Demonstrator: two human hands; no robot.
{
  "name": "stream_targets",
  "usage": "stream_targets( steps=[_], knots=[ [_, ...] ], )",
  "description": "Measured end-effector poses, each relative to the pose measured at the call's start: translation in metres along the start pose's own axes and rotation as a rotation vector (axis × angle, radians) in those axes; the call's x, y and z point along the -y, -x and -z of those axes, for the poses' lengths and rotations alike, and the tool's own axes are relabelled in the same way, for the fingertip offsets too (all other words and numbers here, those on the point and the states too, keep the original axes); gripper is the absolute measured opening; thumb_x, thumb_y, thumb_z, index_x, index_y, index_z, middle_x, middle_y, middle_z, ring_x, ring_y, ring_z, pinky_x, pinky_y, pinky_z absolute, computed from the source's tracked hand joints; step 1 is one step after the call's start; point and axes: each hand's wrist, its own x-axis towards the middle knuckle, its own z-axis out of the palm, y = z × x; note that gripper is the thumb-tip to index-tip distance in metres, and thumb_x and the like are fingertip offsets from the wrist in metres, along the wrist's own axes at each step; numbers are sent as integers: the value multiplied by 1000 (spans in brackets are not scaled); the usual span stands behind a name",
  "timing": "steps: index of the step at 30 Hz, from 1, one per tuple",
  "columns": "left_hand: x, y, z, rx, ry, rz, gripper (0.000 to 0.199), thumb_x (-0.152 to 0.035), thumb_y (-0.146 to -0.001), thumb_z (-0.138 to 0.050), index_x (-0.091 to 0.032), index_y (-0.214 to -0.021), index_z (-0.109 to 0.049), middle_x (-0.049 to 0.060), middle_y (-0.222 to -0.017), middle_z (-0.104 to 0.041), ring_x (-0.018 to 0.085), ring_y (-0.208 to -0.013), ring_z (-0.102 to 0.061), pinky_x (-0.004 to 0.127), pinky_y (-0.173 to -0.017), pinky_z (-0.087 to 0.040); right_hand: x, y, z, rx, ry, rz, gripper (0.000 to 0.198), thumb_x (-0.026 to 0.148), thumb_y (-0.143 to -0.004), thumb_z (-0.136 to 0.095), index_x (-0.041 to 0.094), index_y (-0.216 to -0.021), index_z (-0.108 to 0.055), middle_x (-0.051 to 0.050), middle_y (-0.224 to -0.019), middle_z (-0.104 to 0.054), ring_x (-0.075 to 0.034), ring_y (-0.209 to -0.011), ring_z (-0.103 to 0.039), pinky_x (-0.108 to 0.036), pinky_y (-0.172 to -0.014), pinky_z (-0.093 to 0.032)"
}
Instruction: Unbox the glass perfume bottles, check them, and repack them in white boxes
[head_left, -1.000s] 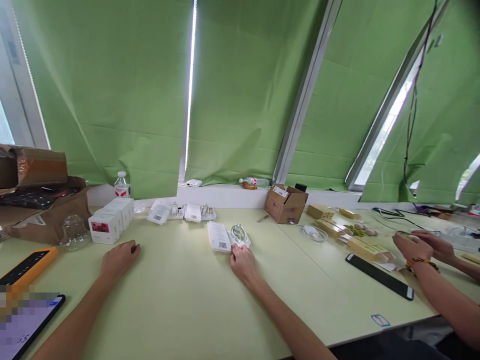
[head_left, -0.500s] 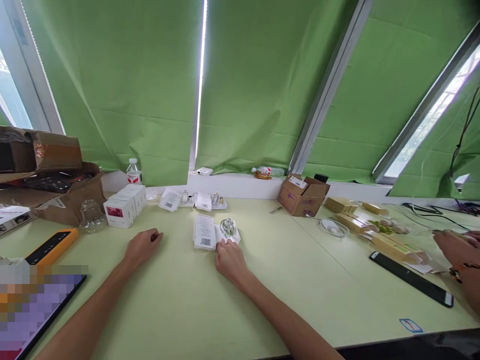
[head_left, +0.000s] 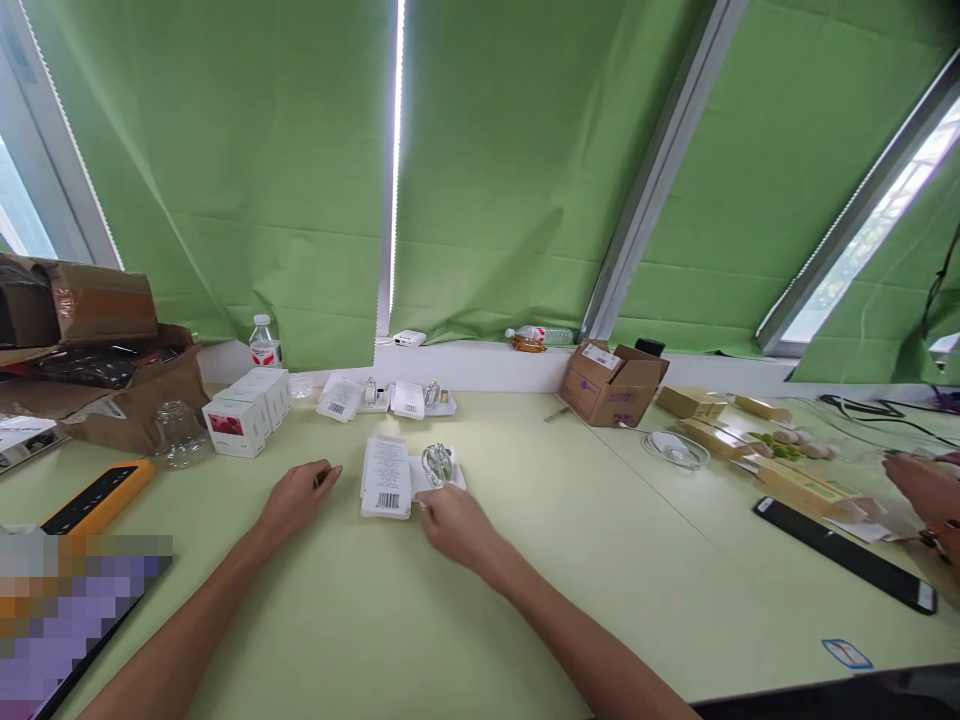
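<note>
Where the tabletop (head_left: 352,620) comes closest to my camera, a device (head_left: 90,620) with a pixelated screen lies at left. Farther in, at right, I see a long black bar (head_left: 840,550). I have the right hand (head_left: 459,527) at the near edge of a white tray (head_left: 456,478), fingers bent; from here I can't tell whether they pinch it. My left hand (head_left: 295,497) rests on the tabletop, well apart from the tray, its fingers loosely curled, though their tips are hidden from me. A shiny glass bottle (head_left: 437,464) sits in the tray, just beyond the right hand, and a barcoded white lid (head_left: 388,478) lies folded out to the tray's left. At far right, a co-worker's hand (head_left: 926,490) is partly in view, near yellow boxes (head_left: 814,485). Beyond my left hand stand white cartons (head_left: 244,415) beside a clear jar (head_left: 180,435). Behind the tray are two similar packages, then green blinds (head_left: 480,180).
</note>
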Motion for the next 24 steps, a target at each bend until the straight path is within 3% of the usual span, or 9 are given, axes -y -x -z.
stream_targets(
  steps=[5,7,8,11,13,16,19,24],
  knots=[
    [3,-2,-3,40,191,97,51,-62,-85,-33,-21,-73,-61,1,-66,-59,19,-63,-55,26,-58,-34,-38,-26,47,-256,-295,-188,28,23,-84,-44,21,-85,-72,-3,-81,-73,-17,-69,-63,-26,-63,-42],
    [6,-7,-3,56,300,154,52,-63,-84,-34,-20,-76,-63,1,-66,-60,20,-66,-58,27,-61,-37,-50,-37,56,-346,-376,-237,36,38,-89,-41,19,-84,-71,-5,-81,-72,-18,-69,-62,-27,-62,-43],
    [6,-11,-3,70,342,192,53,-64,-83,-34,-20,-77,-63,2,-66,-61,21,-68,-59,28,-63,-38,-54,-41,57,-326,-427,-241,41,47,-89,-41,18,-86,-71,-6,-84,-72,-19,-71,-62,-27,-64,-44],
    [-1,-23,-3,139,406,340,61,-70,-80,-33,-18,-77,-64,6,-67,-66,26,-74,-61,33,-67,-41,-57,-48,46,-267,-476,-282,58,62,-82,-47,18,-117,-62,-10,-105,-68,-21,-82,-63,-30,-71,-46],
    [-12,-28,-4,164,429,417,66,-73,-78,-30,-17,-79,-64,9,-70,-69,29,-81,-63,36,-71,-42,-54,-47,34,-227,-412,-276,71,66,-77,-53,18,-128,-54,-12,-118,-63,-24,-95,-61,-33,-77,-46],
    [-31,-29,-8,160,360,434,64,-74,-75,-34,-19,-82,-65,10,-77,-71,33,-88,-63,43,-84,-40,-48,-45,19,-215,-311,-235,76,67,-76,-53,16,-132,-49,-14,-127,-57,-27,-112,-55,-36,-89,-42],
    [-44,-21,-10,120,312,458,68,-78,-74,-32,-19,-84,-65,11,-83,-72,35,-94,-62,48,-94,-34,-47,-44,12,-203,-252,-227,75,66,-77,-54,16,-132,-48,-14,-128,-55,-27,-117,-52,-36,-94,-40],
    [-62,-5,-11,228,678,401,74,-78,-72,-44,-16,-110,-58,13,-106,-69,29,-99,-64,38,-84,-45,-50,-47,7,-163,-193,-214,67,58,-80,-57,16,-131,-48,-12,-125,-56,-23,-111,-55,-32,-90,-41]
  ],
)
